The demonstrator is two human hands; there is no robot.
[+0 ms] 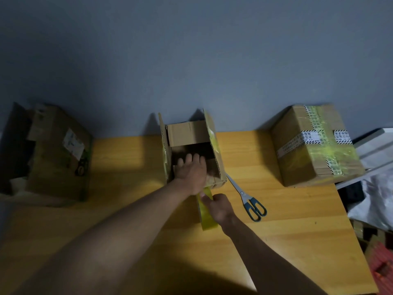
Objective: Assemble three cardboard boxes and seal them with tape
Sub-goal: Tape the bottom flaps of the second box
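A brown cardboard box (191, 150) stands at the desk's (297, 231) far edge, top flaps open and upright, long axis toward the wall. The left hand (191, 169) presses flat inside; the right hand (221, 207) pinches a yellow tape roll (207, 211) at the box's near side. Scissors (247, 199) lie just beside, a sealed box (314, 145) at the far right corner.

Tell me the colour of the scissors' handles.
Dark blue-grey handles on the metal scissors, seen in the head view.

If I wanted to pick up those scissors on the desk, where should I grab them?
Probably by the blue-grey handle loops of the scissors, coming from the near edge of the table. The loops point towards the person, while the blade tips lie against the open box.
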